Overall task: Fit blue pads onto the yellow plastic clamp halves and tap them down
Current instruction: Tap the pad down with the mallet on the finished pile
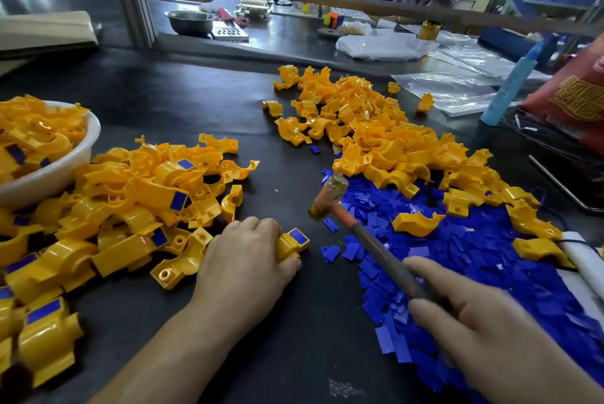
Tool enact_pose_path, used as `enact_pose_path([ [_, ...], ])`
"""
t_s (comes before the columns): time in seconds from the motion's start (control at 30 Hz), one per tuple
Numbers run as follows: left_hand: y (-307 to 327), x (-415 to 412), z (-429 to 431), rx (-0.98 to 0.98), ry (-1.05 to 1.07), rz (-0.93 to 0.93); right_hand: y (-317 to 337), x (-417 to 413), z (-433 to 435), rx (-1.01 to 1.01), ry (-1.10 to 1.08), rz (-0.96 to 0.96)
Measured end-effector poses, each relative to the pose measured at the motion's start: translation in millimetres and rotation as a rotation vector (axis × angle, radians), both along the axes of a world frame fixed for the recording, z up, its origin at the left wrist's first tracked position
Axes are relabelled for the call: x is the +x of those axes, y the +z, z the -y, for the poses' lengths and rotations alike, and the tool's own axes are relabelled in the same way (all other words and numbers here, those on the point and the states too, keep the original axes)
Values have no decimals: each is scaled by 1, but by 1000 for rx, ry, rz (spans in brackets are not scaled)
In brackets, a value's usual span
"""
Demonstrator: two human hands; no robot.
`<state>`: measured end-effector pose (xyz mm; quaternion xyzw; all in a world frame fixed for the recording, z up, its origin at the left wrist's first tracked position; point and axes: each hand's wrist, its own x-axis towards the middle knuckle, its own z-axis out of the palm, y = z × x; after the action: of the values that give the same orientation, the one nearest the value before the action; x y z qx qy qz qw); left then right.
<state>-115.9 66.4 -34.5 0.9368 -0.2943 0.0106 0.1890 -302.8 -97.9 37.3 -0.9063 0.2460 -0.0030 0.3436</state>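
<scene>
Plainly the fingers are the first worry. The left hand (248, 260) clenches round a half (289, 247), pinning it to the table (294, 322), and its fingertips lie just beside the pad (299, 236) on the half's top face. The right hand (483, 325) grasps the handle of the hammer (328, 196). The hammer's head hangs in the air above and to the right of the pad, over the edge of the loose pads (474, 256).

A stroke that drifts left would likely catch a finger instead of the pad. A blow on one corner could tip the pad out of its seat, or make the half skid, since these halves are curved. Too hard a blow may mark the plastic.

Most of the half is hidden under the left hand, so I cannot tell how it rests on the table. Whether the pad is flush or only laid on is too small to judge. The hammer head is blurred and its face unreadable. The right hand is blurred too and runs off the lower right edge, so how its lower fingers wrap the handle is unclear.
</scene>
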Motion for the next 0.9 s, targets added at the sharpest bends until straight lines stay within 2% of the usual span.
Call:
enact_pose_path([
  [0.17,0,-1,0,-13,-5,-5,-23,-10,-17,-269,56,205],
  [0.27,2,-1,0,-22,1,-14,-30,-13,-22,-420,122,109],
  [0.4,3,-1,0,-26,2,-17,-14,-6,-9,-298,140,76],
  [0.47,3,-1,0,-19,4,-18,-10,-2,-11,-243,111,133],
  [0.57,3,-1,0,-8,6,-13,-19,0,-15,-277,109,282],
  [0.7,5,-2,1,4,19,-28,-26,4,-22,-366,137,118],
  [0.83,7,-2,1,14,23,-41,-13,2,-15,-309,111,73],
  [0.9,7,-3,1,15,26,-46,-9,1,-14,-346,74,93],
])
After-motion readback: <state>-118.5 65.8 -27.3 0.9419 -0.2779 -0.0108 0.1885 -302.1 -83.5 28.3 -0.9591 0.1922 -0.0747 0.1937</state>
